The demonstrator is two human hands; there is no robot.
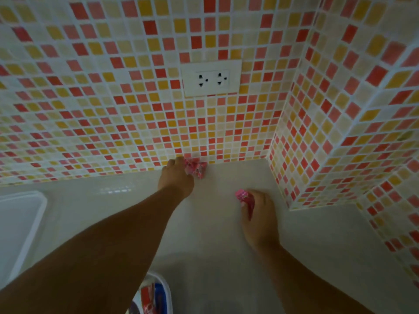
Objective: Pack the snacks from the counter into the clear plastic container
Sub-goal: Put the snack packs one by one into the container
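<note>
**Both hands on pink snack packets at the back of the counter**

The left hand [175, 177] reaches to the back edge of the pale counter [217, 245], where it meets the tiled wall [113, 98]. Its fingers are curled round a crumpled pink snack packet [196, 168] that lies against the foot of the wall, just below a white double socket [211, 78].

The right hand [258, 214] rests nearer the person, close to the tiled corner that juts out on the right side of the counter. Its fingers and thumb are closed on a second pink packet [244, 200], one end of which sticks out past the fingertips.

At the near edge of the counter, partly hidden under the left forearm, sits the clear plastic container [164, 288] with red and blue packets [148, 295] already inside. A white rectangular lid or tray [34, 214] lies at the left edge of the counter; which of the two it is cannot be told.
</note>
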